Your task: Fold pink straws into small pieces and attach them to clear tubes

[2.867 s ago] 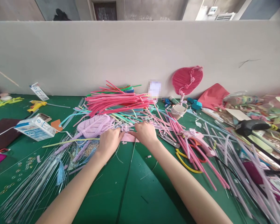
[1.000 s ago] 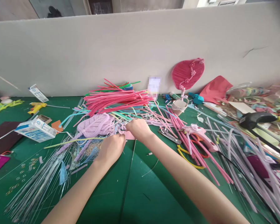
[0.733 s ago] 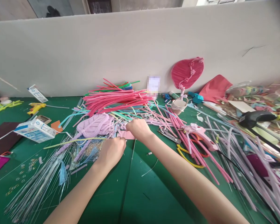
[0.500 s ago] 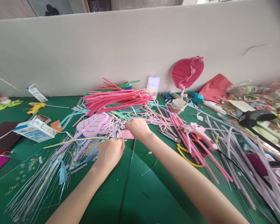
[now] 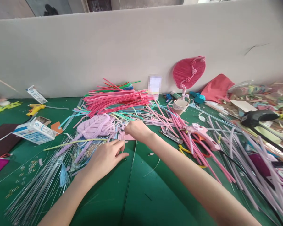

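My right hand [image 5: 138, 129] is closed, its fingertips pinched on a small lilac pipe-cleaner piece [image 5: 124, 127] at the edge of a pink card [image 5: 126, 137]. Nearer to me, my left hand [image 5: 106, 157] lies low over the green mat [image 5: 141, 194], fingers bent loosely with the tips close together; whether they grip anything I cannot see. Just left of both hands rests a lilac pipe-cleaner leaf [image 5: 95, 125]. A pile of pink pipe cleaners [image 5: 115, 100] is heaped behind them.
A pink glue gun [image 5: 202, 133] and yellow-handled scissors [image 5: 186, 150] lie to the right among lilac stems. A carton [image 5: 35, 131] and a yellow glue gun [image 5: 35, 108] are at the left, thin clear wires [image 5: 33, 188] at the front left. A grey partition [image 5: 141, 50] closes the back.
My left hand has drawn back from the pink card toward me and loosened its fingers. My right hand has stayed in place, pinching at the card's far edge.
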Available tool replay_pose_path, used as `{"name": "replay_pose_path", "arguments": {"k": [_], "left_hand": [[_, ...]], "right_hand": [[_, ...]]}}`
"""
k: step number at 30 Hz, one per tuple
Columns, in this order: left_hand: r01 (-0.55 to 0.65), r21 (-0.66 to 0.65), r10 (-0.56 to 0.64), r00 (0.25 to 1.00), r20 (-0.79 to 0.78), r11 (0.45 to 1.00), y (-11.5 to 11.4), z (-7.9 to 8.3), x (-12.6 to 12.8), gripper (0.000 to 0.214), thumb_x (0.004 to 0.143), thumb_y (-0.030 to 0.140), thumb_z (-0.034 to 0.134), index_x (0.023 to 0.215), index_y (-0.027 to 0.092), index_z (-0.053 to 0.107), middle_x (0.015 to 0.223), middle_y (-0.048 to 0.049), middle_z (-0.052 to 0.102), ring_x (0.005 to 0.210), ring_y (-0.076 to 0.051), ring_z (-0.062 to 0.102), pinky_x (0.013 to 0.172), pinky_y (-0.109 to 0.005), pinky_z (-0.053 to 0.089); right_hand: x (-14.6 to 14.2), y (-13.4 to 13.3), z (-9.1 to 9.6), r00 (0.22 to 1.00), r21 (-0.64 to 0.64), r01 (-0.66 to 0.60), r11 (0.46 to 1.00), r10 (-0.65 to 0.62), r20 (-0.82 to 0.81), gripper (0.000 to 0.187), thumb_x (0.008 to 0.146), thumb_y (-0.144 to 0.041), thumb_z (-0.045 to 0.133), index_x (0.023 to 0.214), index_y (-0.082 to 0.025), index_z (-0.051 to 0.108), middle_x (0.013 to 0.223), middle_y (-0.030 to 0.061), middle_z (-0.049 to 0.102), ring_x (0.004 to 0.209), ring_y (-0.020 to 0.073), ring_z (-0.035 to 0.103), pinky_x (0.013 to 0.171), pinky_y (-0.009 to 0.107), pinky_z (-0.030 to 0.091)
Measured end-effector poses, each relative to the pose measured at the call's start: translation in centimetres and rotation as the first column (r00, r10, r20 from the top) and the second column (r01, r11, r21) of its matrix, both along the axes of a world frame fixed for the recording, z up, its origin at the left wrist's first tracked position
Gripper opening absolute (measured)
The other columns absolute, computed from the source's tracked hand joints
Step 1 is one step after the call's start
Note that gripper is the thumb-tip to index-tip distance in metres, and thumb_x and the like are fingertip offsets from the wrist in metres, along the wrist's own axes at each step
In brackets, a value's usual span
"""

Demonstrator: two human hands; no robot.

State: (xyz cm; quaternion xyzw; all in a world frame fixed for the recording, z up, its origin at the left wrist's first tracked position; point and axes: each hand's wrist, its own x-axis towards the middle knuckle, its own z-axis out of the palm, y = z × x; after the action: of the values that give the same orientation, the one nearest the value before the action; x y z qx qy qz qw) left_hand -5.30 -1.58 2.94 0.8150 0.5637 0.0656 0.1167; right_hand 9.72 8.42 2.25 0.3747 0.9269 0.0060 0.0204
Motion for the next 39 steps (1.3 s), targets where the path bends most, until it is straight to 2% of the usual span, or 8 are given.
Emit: {"name": "replay_pose_path", "arguments": {"k": [5,9,13,20,25,28,31,39], "left_hand": [[0.167,0.032,-0.167,0.986,0.014,0.986,-0.2,-1.2,-3.1,0.029,0.096,0.025,0.043,0.118,0.03,0.062,0.106,-0.0025,0.065,0.075,-0.014,0.065,0.062,-0.023,0.043],[0.294,0.137,-0.297,0.955,0.003,0.946,0.1,-2.5,-4.0,0.029,0.095,0.021,0.043,0.105,0.025,0.07,0.099,-0.0058,0.069,0.087,-0.019,0.066,0.072,-0.028,0.048],[0.058,0.11,-0.091,0.941,0.325,0.992,0.2,-2.9,-3.2,0.024,0.094,0.029,0.047,0.104,0.022,0.068,0.096,-0.0069,0.073,0.085,-0.019,0.068,0.073,-0.03,0.052],[-0.116,-0.505,0.501,0.433,0.749,0.855,1.9,-1.6,-1.5,0.036,0.074,0.048,0.07,0.083,0.014,0.065,0.078,-0.0074,0.072,0.06,-0.017,0.067,0.049,-0.024,0.052],[-0.171,-0.548,0.571,0.145,0.808,0.819,2.8,0.3,-0.4,0.036,0.069,0.044,0.076,0.083,0.013,0.067,0.088,-0.0073,0.073,0.063,-0.012,0.067,0.058,-0.021,0.054],[-0.11,-0.525,0.536,0.196,0.821,0.844,2.5,0.9,1.1,0.036,0.071,0.045,0.075,0.084,0.012,0.069,0.087,-0.0093,0.074,0.062,-0.014,0.068,0.058,-0.023,0.055],[-0.036,-0.497,0.48,0.331,0.812,0.867,1.8,1.0,2.9,0.037,0.073,0.047,0.073,0.087,0.013,0.07,0.079,-0.0076,0.074,0.055,-0.015,0.067,0.052,-0.024,0.053],[0.007,-0.472,0.416,0.46,0.785,0.882,0.2,-0.3,4.5,0.028,0.076,0.041,0.07,0.082,0.015,0.069,0.072,-0.0049,0.072,0.054,-0.016,0.068,0.05,-0.024,0.053]], "right_hand": [[-0.1,-0.8,0.5,0.993,-0.013,-0.113,0.993,0.114,0.023,0.024,0.087,-0.004,0.049,0.088,-0.013,0.071,0.086,0.0126,0.073,0.087,0.0239,0.07,0.068,0.028,0.051],[-0.5,-1.5,1.0,0.989,-0.007,-0.143,0.99,0.143,0.029,0.022,0.085,-0.003,0.051,0.085,-0.013,0.071,0.086,0.0115,0.073,0.085,0.0242,0.07,0.064,0.027,0.049],[-0.5,-1.5,1.5,0.994,0.026,-0.11,0.994,0.11,0.005,0.021,0.089,-0.01,0.051,0.088,-0.015,0.071,0.087,0.0101,0.072,0.083,0.0239,0.069,0.062,0.028,0.047],[1.9,-1.4,3.2,0.942,0.232,0.003,0.973,0.075,-0.327,0.017,0.089,-0.023,0.06,0.102,-0.022,0.07,0.111,0.0098,0.068,0.109,0.0237,0.058,0.091,0.035,0.045],[4.5,-5.6,3.7,0.567,0.296,0.422,0.857,0.005,-0.824,0.022,0.092,-0.024,0.053,0.111,-0.023,0.064,0.114,0.0109,0.063,0.114,0.0234,0.053,0.096,0.041,0.044],[4.8,-7.4,2.3,0.317,-0.15,0.358,0.922,-0.271,-0.909,0.021,0.088,-0.036,0.057,0.099,-0.019,0.064,0.093,0.008,0.067,0.084,0.0195,0.062,0.072,0.033,0.052],[4.4,-7.5,0.3,0.256,-0.559,0.058,0.827,-0.553,-0.792,0.036,0.081,-0.046,0.063,0.101,-0.016,0.065,0.082,0.0055,0.069,0.069,0.0167,0.062,0.06,0.028,0.05],[4.9,-7.2,-1.4,-0.002,-0.708,-0.206,0.676,-0.723,-0.69,0.032,0.074,-0.047,0.07,0.078,-0.016,0.072,0.073,0.0027,0.069,0.067,0.0136,0.061,0.06,0.024,0.047]]}}
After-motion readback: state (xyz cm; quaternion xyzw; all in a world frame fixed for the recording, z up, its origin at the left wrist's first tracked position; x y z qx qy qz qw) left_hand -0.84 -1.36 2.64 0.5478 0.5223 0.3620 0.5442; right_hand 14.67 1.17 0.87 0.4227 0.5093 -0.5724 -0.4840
